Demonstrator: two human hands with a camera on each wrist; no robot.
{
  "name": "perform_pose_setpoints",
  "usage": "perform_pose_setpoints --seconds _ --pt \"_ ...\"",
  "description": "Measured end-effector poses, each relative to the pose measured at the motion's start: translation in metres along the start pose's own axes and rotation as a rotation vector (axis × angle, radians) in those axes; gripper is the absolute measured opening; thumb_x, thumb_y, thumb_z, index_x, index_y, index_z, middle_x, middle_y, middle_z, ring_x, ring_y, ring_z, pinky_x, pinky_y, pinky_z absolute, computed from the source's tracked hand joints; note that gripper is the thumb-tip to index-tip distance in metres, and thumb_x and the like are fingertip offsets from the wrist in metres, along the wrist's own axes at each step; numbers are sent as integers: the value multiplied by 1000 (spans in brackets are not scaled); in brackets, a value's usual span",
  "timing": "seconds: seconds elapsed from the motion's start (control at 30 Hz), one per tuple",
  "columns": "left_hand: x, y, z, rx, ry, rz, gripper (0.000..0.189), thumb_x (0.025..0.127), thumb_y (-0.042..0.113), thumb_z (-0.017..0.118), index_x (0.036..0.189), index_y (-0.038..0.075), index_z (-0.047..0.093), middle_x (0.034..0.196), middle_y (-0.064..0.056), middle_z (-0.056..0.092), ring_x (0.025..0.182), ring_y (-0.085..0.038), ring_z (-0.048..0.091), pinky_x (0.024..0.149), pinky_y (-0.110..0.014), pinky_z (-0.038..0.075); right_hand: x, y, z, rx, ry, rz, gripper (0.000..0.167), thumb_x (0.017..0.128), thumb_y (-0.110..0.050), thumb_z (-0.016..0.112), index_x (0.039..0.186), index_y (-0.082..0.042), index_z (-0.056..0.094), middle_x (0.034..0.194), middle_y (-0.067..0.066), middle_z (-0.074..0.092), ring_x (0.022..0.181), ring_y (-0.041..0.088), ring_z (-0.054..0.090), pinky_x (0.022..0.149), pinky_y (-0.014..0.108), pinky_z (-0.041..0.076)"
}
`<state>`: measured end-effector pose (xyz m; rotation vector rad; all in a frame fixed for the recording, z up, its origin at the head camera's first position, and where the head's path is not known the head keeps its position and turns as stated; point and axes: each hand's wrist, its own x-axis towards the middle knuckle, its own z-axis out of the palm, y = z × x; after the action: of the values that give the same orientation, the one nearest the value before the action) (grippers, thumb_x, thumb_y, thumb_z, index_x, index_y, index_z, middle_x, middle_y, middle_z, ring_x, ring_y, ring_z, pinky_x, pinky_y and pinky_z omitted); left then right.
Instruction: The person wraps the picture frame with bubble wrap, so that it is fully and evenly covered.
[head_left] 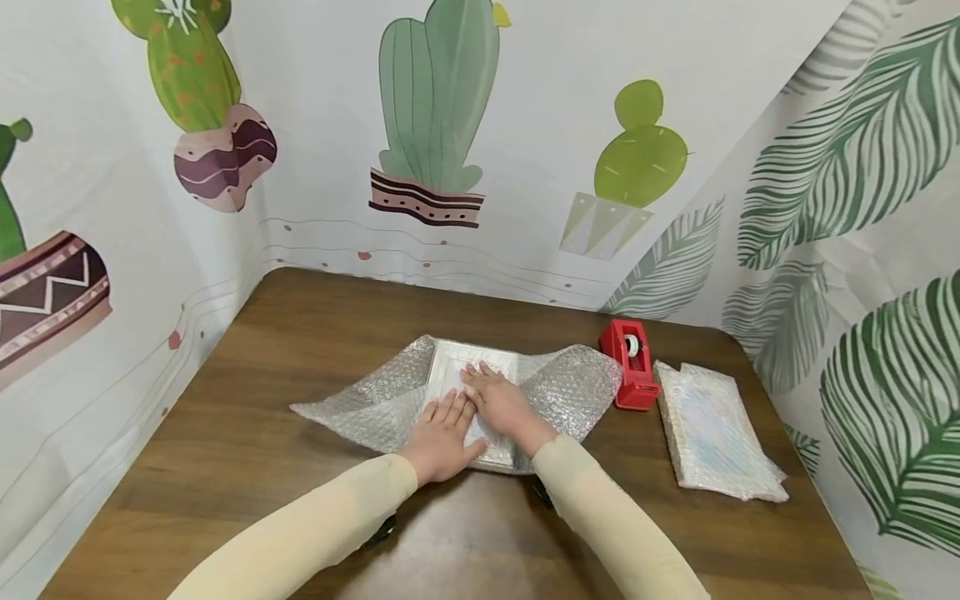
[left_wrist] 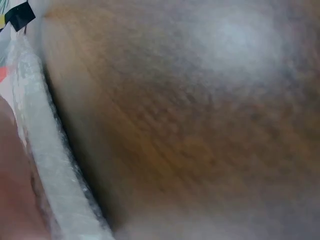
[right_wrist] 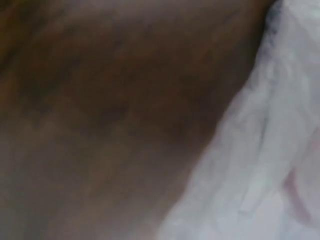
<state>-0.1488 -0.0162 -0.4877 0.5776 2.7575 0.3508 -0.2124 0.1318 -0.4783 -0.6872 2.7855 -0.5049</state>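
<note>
A white rectangular picture frame (head_left: pixel 450 357) lies on the table with bubble wrap (head_left: pixel 573 385) spreading out from both its sides. My left hand (head_left: pixel 439 442) rests with straight fingers on its lower left part. Higher up, my right hand (head_left: pixel 501 402) lies flat across the middle, its fingertips just past those of the left. Both palms cover much of the frame's face. From the left wrist, the plastic-covered side edge (left_wrist: pixel 62 170) shows beside a sliver of hand. The right wrist view is blurred and catches a bubble wrap fold (right_wrist: pixel 235 160).
To the right of the wrap stands a red tape dispenser (head_left: pixel 636 387) with a roll in it. Farther right, a flat package (head_left: pixel 716 429) in bubble wrap lies near the edge of the brown wooden table (head_left: pixel 315 325). Patterned cloth (head_left: pixel 322 150) hangs behind.
</note>
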Motion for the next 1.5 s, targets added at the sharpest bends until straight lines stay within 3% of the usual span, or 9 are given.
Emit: perform_pose_setpoints --seconds 0.17,0.33,0.43,0.57,0.7,1.0,1.1,1.27,1.5 --pt "-5 -3 -5 -27 108 73 61 107 31 39 157 -4 32 168 -21 30 158 -38 25 128 -54 22 2 3 -1 -2 19 -23 45 110 -24 41 151 -6 50 163 10 41 156 34 32 128 54 27" --pt "-8 -3 -2 -90 330 105 57 97 27 61 138 -8 42 155 -35 34 148 -51 33 122 -59 33 2 3 -4 10 -24 -33 49 110 -25 33 154 -5 44 166 11 36 158 35 27 130 53 22" --pt "-8 -4 3 -111 390 105 66 92 28 68 140 -7 39 154 -35 31 148 -53 32 122 -59 34 -1 2 -6 22 -66 -24 53 107 -24 31 156 -5 40 168 10 31 160 34 23 131 51 19" --pt "-5 -5 5 -84 299 86 83 94 32 65 156 -6 27 167 -26 26 155 -45 26 124 -58 31 -3 4 -5 38 -103 -19 56 107 -26 31 159 -6 35 170 9 27 161 32 19 132 50 17" --pt "-2 -6 5 -24 178 69 77 101 37 56 159 -5 27 169 -19 26 158 -38 26 127 -56 26 -2 7 -3 61 -112 -25 54 108 -24 31 158 -4 35 170 10 27 161 33 19 132 51 17" --pt "-4 2 -4 22 136 31 68 102 36 53 155 -5 38 167 -20 32 156 -37 31 128 -54 26 -3 10 -7 100 -41 -26 52 109 -25 32 157 -5 39 168 10 32 160 34 22 131 51 18" --pt "-5 5 -5 27 127 42 68 102 36 52 154 -6 38 166 -22 33 156 -38 31 128 -54 27 -11 18 -9 29 15 40 57 111 -31 31 160 -2 29 170 15 25 160 37 19 131 56 15" --pt "-5 8 -7 -22 119 35 69 102 33 51 155 -7 35 167 -22 30 157 -39 28 129 -54 24 -27 48 -20 -41 81 238 67 111 -41 33 162 1 20 172 20 17 161 39 12 129 65 8" --pt "-7 3 -5 -53 116 24 69 102 33 50 156 -7 34 168 -23 29 157 -39 27 129 -55 22 -46 93 -25 -69 -9 360 66 111 -42 31 165 -7 15 172 24 8 160 46 3 128 68 3"
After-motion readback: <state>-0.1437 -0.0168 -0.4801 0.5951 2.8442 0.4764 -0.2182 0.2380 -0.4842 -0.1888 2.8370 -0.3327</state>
